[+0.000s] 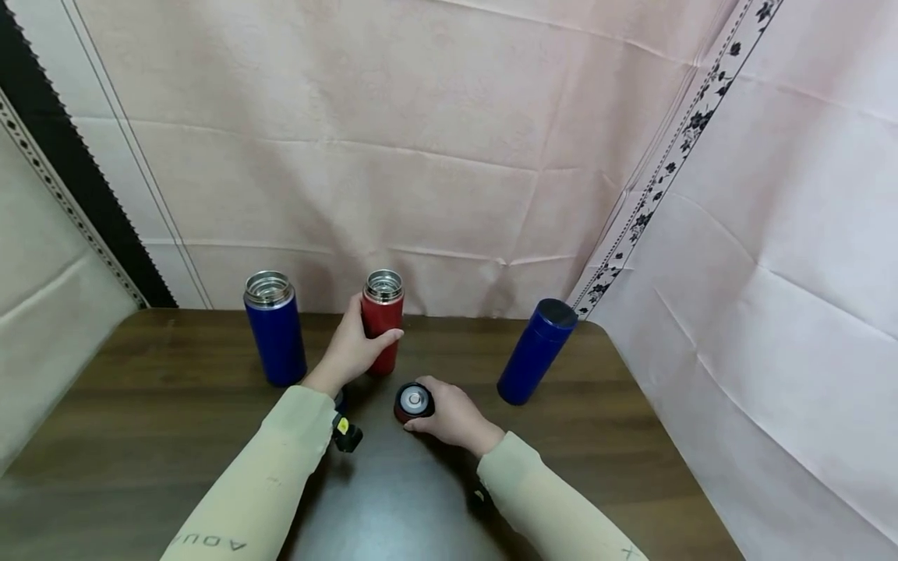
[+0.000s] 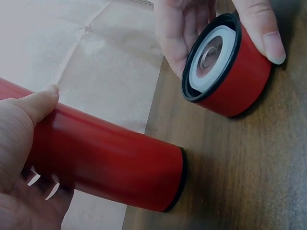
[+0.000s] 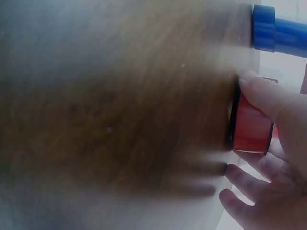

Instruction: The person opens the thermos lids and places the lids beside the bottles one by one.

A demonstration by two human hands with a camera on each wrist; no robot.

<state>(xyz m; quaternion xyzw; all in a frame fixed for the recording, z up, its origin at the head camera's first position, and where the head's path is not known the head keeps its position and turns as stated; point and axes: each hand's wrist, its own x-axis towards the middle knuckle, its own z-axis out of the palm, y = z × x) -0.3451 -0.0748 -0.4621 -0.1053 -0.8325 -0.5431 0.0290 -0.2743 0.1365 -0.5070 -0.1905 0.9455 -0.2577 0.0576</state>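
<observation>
Left hand [image 1: 355, 340] curls round red bottle [image 1: 383, 314] while right hand [image 1: 452, 414] pinches lid [image 2: 242, 80].

Head view: worn above and behind the left fingers [image 2: 44, 101] and right fingers [image 3: 245, 181], facing forward and down; farthest and widest, taking in worktop [image 1: 175, 436] and backdrop cloth [image 1: 421, 179]. Left wrist view: close up, tilted, facing across the left fingers toward the right. Right wrist view: close up, turned sideways, beside the right fingers. Common to all three: red lid [image 2: 242, 76] at the right fingers. Common to head and left wrist: red bottle [image 2: 115, 158] in the left fingers.
</observation>
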